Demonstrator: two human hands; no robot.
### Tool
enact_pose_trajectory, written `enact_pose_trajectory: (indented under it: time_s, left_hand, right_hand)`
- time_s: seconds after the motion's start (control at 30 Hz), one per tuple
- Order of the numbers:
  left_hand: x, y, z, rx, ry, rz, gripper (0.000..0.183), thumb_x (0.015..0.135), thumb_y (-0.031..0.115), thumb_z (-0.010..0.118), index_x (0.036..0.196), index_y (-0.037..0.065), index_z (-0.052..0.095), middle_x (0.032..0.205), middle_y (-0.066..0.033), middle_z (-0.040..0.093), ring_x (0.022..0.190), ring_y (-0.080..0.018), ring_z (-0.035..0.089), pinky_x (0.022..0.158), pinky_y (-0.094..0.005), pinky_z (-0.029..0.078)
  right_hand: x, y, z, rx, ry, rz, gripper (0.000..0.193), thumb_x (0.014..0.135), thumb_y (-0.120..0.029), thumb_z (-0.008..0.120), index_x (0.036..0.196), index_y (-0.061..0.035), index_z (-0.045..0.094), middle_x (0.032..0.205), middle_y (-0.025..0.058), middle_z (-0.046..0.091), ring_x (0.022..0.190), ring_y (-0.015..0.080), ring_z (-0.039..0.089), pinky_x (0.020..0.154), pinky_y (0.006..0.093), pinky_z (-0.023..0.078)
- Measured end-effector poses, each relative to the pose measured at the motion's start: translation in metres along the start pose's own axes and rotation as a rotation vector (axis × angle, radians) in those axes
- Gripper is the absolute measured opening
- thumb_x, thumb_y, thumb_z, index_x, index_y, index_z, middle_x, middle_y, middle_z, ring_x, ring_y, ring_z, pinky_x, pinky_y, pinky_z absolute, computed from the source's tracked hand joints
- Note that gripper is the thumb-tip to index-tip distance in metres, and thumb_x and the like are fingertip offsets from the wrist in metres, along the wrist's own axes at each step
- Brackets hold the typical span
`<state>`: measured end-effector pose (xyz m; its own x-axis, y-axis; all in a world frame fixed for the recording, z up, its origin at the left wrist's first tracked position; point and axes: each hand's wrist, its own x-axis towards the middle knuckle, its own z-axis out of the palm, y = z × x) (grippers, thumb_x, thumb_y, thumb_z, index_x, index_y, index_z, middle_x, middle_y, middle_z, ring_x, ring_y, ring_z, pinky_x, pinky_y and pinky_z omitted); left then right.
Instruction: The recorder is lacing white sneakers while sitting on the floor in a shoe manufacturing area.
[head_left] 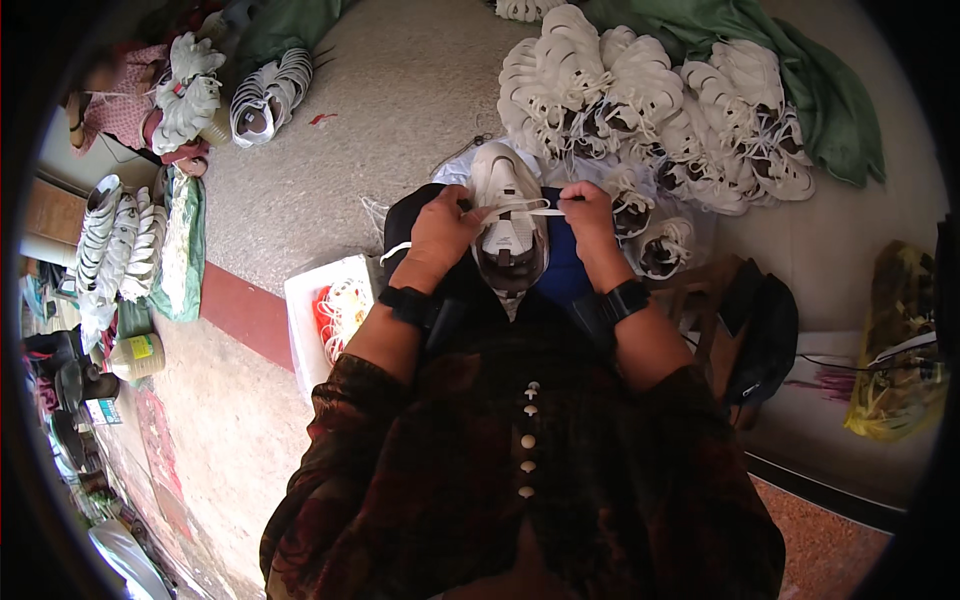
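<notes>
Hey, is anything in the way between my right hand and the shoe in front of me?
Nothing visible blocks it. Only the white lace spans the gap between the shoe and your right hand, which appears to pinch it. Your left hand is on the shoe's other side, outside that gap.

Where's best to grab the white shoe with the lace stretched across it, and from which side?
Best bet for the white shoe: its heel, from the dark shirt side. The toe points away and the ankle opening faces up, so your grip could likely hook over its edge. The lace crosses the middle.
</notes>
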<state>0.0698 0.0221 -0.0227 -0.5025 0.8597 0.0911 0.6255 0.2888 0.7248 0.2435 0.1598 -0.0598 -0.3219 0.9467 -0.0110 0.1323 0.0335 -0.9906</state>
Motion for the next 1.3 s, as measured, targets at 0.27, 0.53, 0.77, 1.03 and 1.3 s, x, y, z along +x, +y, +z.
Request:
enact_pose_trajectory:
  time_s: [0.27,0.53,0.77,1.03,1.3]
  left_hand:
    - [-0.023,-0.067,-0.041,-0.759,0.207,-0.234,0.008,0.076,0.001,0.062,0.082,0.003,0.057,0.063,0.0032,0.054,0.057,-0.0027,0.048,0.052,-0.0182,0.038]
    - [-0.017,-0.002,-0.024,0.063,-0.065,0.18,0.026,0.073,0.017,0.065,0.092,0.001,0.059,0.084,-0.0132,0.061,0.077,-0.0278,0.061,0.07,-0.0349,0.048]
    - [-0.004,-0.005,0.01,0.161,-0.045,0.227,0.024,0.062,0.006,0.056,0.086,0.001,0.058,0.084,-0.0172,0.06,0.08,-0.0336,0.059,0.072,-0.0385,0.048]
    - [0.007,-0.005,0.0,0.041,-0.159,0.228,0.02,0.06,0.004,0.057,0.08,0.0,0.058,0.077,-0.0163,0.061,0.073,-0.031,0.06,0.067,-0.0339,0.048]
    - [0.016,-0.004,0.0,-0.219,-0.309,0.031,0.015,0.065,0.01,0.064,0.077,0.001,0.06,0.07,-0.0121,0.062,0.066,-0.0223,0.061,0.064,-0.0307,0.047]
  right_hand:
    - [0.001,-0.013,-0.125,0.321,0.203,0.128,0.009,0.066,0.002,0.054,0.071,-0.0042,0.058,0.055,-0.0031,0.047,0.042,0.006,0.038,0.038,0.0204,0.028]
    - [-0.02,-0.035,-0.04,-0.663,-0.24,-0.512,0.029,0.067,-0.01,0.065,0.091,-0.003,0.053,0.09,0.0157,0.056,0.087,0.0331,0.052,0.074,0.0381,0.043]
    - [-0.024,-0.026,0.018,-0.807,-0.375,-0.363,0.025,0.066,-0.004,0.059,0.088,-0.0019,0.049,0.086,0.0191,0.055,0.086,0.036,0.051,0.074,0.0431,0.042]
    - [-0.013,-0.032,0.011,-0.843,-0.461,-0.378,0.02,0.067,-0.008,0.058,0.085,-0.0015,0.051,0.078,0.019,0.057,0.079,0.037,0.054,0.069,0.044,0.043]
    - [0.014,-0.063,0.025,-0.952,-0.587,-0.198,0.018,0.067,-0.019,0.063,0.072,-0.0023,0.06,0.075,0.0173,0.061,0.075,0.0344,0.059,0.067,0.0404,0.047]
